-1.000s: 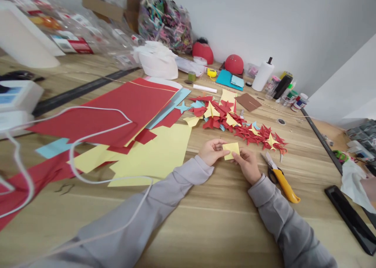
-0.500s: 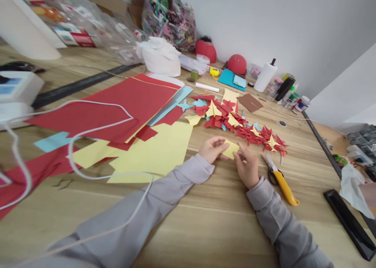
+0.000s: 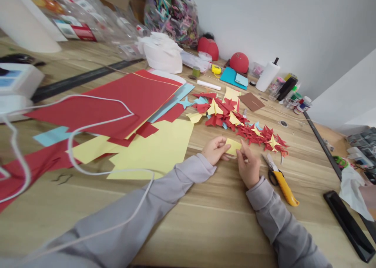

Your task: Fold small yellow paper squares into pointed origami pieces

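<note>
Between my hands, just above the table, is a small piece of yellow paper (image 3: 234, 146), apparently folded. My left hand (image 3: 216, 149) pinches its left side between thumb and fingers. The fingers of my right hand (image 3: 249, 164) are closed at its right edge, the thumb and forefinger pressed together there. Just beyond them lies a heap of folded red paper pieces (image 3: 219, 120), with yellow and blue ones mixed in. Close to my right wrist rest scissors (image 3: 273, 170) and a yellow-handled cutter (image 3: 286, 189).
To the left are a red paper sheet (image 3: 117, 103) and a yellow paper sheet (image 3: 164, 150), with a white cable (image 3: 102, 173) looping over them. A black tray-like object (image 3: 349, 225) lies at the right. Bottles (image 3: 302, 104) and a white roll (image 3: 268, 76) stand along the wall.
The view has shifted slightly. My right hand has moved a little at the right edge of the yellow paper; my left hand keeps its pinch.
</note>
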The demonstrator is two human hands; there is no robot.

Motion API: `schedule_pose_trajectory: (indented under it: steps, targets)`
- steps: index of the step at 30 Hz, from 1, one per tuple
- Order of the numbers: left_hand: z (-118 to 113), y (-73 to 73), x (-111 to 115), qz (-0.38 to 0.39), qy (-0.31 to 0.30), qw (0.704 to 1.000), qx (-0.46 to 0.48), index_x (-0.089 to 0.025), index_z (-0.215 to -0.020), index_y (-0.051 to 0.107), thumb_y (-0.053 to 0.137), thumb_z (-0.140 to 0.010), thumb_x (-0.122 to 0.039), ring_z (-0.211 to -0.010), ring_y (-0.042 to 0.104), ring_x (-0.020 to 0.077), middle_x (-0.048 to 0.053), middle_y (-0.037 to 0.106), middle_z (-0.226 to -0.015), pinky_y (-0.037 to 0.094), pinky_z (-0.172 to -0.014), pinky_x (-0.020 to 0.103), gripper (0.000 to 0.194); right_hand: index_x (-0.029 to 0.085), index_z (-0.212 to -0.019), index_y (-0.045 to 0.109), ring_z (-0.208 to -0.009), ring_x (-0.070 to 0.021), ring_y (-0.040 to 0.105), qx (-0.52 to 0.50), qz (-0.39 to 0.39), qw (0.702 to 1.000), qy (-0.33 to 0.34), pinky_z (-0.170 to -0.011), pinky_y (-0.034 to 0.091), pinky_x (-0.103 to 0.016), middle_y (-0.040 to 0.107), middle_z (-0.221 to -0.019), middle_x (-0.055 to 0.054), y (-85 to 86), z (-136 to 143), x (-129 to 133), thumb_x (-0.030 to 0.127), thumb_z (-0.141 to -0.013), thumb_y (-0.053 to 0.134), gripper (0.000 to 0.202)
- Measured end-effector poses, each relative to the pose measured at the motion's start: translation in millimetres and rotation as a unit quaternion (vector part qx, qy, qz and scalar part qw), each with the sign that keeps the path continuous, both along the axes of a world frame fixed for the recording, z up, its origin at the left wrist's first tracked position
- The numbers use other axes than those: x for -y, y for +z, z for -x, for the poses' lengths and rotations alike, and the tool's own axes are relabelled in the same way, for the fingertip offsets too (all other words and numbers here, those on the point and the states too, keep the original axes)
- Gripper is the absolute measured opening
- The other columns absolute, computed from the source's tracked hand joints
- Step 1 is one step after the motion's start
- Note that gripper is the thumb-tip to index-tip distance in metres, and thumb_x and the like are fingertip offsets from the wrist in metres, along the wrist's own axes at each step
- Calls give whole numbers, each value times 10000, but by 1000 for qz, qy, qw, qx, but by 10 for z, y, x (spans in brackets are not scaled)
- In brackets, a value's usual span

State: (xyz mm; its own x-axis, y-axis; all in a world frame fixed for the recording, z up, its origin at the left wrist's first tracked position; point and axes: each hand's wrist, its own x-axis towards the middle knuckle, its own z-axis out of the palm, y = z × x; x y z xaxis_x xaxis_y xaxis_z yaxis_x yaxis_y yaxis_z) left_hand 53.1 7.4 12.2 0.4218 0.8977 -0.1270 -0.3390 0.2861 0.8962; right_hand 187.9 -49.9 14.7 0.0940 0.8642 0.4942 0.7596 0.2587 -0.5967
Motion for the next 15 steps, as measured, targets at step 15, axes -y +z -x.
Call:
schedule_pose_trajectory:
  steps: [15]
  targets:
    - [-5,22,7,-43,-11,999,-2,-128,-827,496,700,-604,-415,-423,595,136,1,616,-594,436,-328,193,417,167,-1228,481,-545,-126,550,-15,22,1000,1,-548,447,-247,627,-682,-23,21,15,-6,290,-839,450,408]
